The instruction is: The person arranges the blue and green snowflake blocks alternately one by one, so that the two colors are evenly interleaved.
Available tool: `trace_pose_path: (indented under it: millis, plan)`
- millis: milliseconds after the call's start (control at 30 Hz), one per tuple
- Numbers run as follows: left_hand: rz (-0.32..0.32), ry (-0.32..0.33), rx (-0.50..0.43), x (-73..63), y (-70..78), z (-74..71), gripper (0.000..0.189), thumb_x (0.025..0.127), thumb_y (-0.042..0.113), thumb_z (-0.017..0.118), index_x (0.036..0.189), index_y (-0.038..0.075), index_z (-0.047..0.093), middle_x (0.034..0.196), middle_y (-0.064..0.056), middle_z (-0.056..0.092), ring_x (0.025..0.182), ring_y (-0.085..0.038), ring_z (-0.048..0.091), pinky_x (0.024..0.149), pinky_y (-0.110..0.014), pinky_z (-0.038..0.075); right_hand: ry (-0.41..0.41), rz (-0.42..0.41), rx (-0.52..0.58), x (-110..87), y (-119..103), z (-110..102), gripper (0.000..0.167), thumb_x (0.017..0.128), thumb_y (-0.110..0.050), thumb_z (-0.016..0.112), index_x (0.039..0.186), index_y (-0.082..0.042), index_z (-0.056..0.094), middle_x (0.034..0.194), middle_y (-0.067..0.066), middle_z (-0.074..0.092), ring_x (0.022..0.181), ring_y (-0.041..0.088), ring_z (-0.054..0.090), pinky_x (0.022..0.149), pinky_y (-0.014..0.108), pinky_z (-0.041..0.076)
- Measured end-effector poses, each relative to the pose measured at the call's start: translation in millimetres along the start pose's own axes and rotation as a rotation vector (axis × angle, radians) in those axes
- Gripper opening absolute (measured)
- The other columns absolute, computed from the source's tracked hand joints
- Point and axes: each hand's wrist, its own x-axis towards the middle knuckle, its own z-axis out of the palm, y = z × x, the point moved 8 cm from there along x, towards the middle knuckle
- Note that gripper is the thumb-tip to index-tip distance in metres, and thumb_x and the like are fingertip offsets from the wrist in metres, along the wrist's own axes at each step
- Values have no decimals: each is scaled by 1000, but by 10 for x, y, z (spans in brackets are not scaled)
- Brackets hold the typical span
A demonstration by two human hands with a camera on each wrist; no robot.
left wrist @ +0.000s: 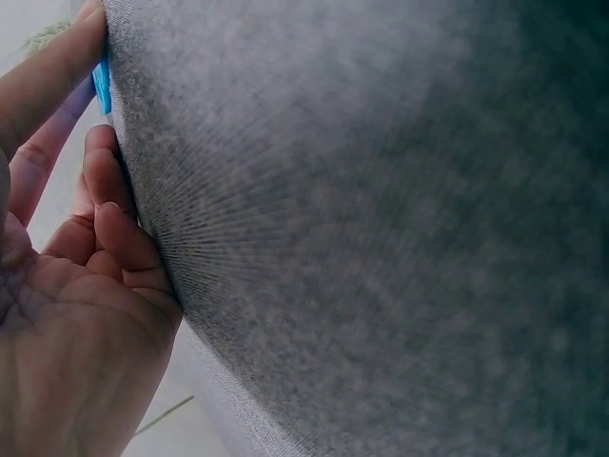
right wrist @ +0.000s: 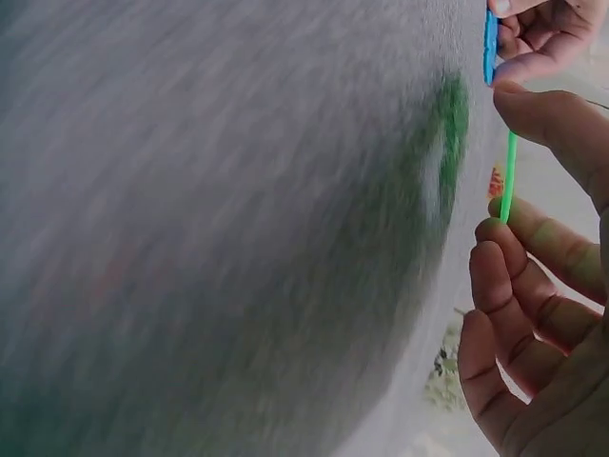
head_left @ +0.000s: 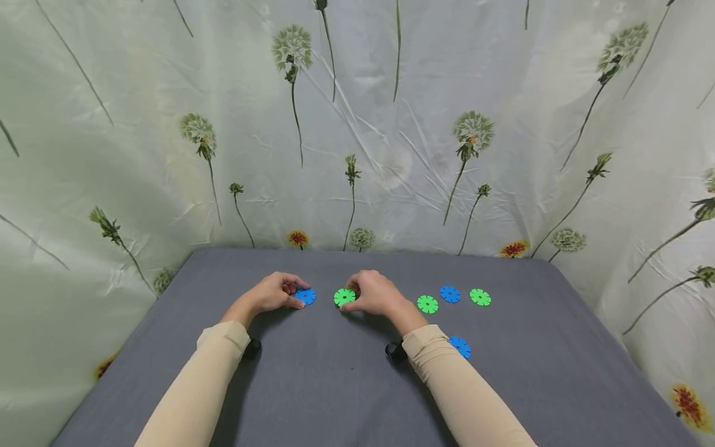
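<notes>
Near the middle of the table my left hand (head_left: pixel 275 292) pinches a blue notched disc (head_left: pixel 306 297) between thumb and fingertips. The left wrist view shows only a sliver of this blue disc (left wrist: pixel 102 86), seen edge-on. To its right, my right hand (head_left: pixel 375 293) holds a green notched disc (head_left: pixel 344 297) by its edges, between thumb and fingers. In the right wrist view the green disc (right wrist: pixel 509 176) appears edge-on, apart from the table surface, with a green tint on the cloth beside it. A gap separates the two discs.
Right of my right hand lie a green disc (head_left: pixel 427 304), a blue disc (head_left: pixel 450 294) and another green disc (head_left: pixel 480 297). One more blue disc (head_left: pixel 460 347) is partly hidden by my right sleeve. The grey-covered table (head_left: pixel 313 385) meets a flower-patterned curtain (head_left: pixel 391 136).
</notes>
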Motion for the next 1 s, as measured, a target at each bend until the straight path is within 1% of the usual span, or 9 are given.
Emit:
trace_pose_path:
  millis: [133, 333, 400, 533, 667, 767, 1000]
  plan:
    - [-13, 7, 3, 5, -5, -2, 39, 90, 19, 88, 128, 12, 79, 100, -7, 63, 89, -19, 54, 79, -33, 42, -3, 15, -9, 115, -30, 78, 42, 87, -40, 91, 116, -12, 81, 103, 1, 76, 86, 12, 68, 77, 31, 57]
    - [-14, 2, -4, 17, 10, 1, 40, 91, 19, 88, 129, 12, 79, 100, -7, 63, 91, -20, 54, 81, -33, 42, -9, 73, -11, 216, -20, 168, 42, 89, -40, 90, 119, -12, 81, 107, 2, 75, 88, 13, 67, 80, 32, 57]
    - [-16, 2, -10, 15, 10, -2, 40, 91, 19, 88, 129, 12, 78, 101, -7, 64, 91, -20, 54, 81, -33, 42, 0, 77, -16, 243, -33, 172, 43, 89, -41, 90, 119, -12, 81, 107, 3, 75, 89, 14, 67, 80, 33, 57]
    - [-28, 3, -10, 12, -1, -9, 40, 91, 19, 88, 129, 12, 79, 103, -7, 66, 91, -20, 54, 81, -33, 43, 11, 87, -36, 279, -61, 178, 47, 89, -44, 90, 123, -14, 81, 105, 3, 75, 88, 15, 67, 80, 34, 57]
    - [-29, -3, -13, 25, 13, -9, 39, 91, 18, 88, 129, 12, 79, 104, -8, 67, 91, -20, 53, 81, -33, 42, 27, 121, -46, 295, -54, 178, 50, 88, -47, 90, 126, -17, 80, 104, 1, 75, 88, 16, 67, 81, 36, 57]
    - [-29, -10, -14, 27, 8, -2, 40, 91, 18, 87, 129, 12, 79, 104, -8, 67, 90, -20, 52, 80, -33, 42, 38, 141, -44, 309, -43, 192, 51, 87, -49, 89, 127, -18, 80, 105, 1, 75, 89, 15, 67, 83, 36, 57]
    - [-28, -17, -20, 3, 9, 0, 40, 92, 19, 87, 130, 11, 79, 108, -10, 68, 92, -20, 54, 80, -33, 43, 34, 161, -47, 313, -45, 212, 51, 88, -51, 89, 127, -20, 79, 100, 0, 73, 84, 13, 63, 80, 35, 56]
